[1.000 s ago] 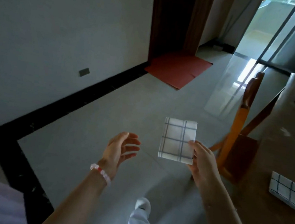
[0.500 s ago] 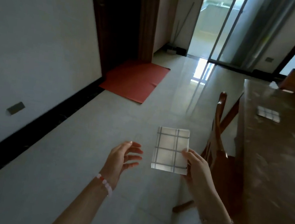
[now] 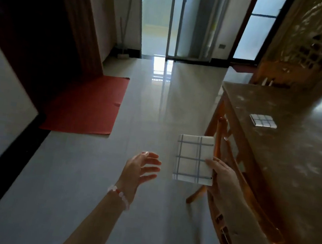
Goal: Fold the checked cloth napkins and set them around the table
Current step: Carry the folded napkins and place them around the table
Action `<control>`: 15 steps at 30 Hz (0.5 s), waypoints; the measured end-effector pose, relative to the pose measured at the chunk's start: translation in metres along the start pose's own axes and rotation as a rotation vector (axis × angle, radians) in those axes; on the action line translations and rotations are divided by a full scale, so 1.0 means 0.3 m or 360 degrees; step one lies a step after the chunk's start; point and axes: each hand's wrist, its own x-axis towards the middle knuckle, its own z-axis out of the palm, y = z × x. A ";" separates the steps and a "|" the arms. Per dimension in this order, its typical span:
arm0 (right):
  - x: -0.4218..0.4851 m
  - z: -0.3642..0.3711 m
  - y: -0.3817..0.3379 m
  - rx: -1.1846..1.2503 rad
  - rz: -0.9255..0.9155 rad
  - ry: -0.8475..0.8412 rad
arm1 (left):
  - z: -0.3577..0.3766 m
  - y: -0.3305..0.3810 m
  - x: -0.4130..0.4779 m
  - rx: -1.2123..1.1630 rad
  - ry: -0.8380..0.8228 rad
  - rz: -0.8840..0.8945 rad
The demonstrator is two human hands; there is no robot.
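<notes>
Pinched a folded checked napkin (image 3: pixel 193 159) at its right edge with the right hand (image 3: pixel 223 178); pressed the thumb on top of the cloth and tucked the other fingers beneath it, out of sight; held it flat and face up in the air above the floor (image 3: pixel 86 173), to the left of and slightly ahead of those fingers; showed a neat rectangle, pale with thin blue lines crossing.

Carried nothing in the left hand (image 3: pixel 139 168); spread its fingers (image 3: pixel 150 169) loosely, a little curved, palm turned toward the napkin; left a plain gap between those fingertips and the cloth's left edge; wore a beaded bracelet (image 3: pixel 119 195) of pink and red at that wrist.

Had a wooden chair (image 3: pixel 220 130) just to the right of the right-hand fingers, pushed in under the table (image 3: pixel 292 181); had the table's dark mottled top further right again and running ahead; had a second folded napkin (image 3: pixel 263 121) lying flat on it near its left edge, well ahead of and to the right of the pinching fingers, apart from the held one.

Had a red mat (image 3: pixel 88 103) on the floor well ahead of and left of the left-hand fingers, beside a dark doorway; faced a glass sliding door (image 3: pixel 166 19) far ahead, bright and mirrored in the glossy floor, with a broom (image 3: pixel 124 34) leaning on the wall to its left.
</notes>
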 end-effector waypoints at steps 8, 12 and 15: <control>0.269 0.152 -0.083 0.0137 -0.0018 0.0359 | -0.018 0.168 0.415 0.0139 -0.0300 -0.0074; 0.416 0.156 -0.137 0.0239 -0.0054 0.0524 | 0.035 0.216 0.604 0.0189 -0.0454 -0.0073; 0.551 0.138 -0.172 0.0295 -0.0052 0.0596 | 0.109 0.251 0.758 0.0249 -0.0528 -0.0089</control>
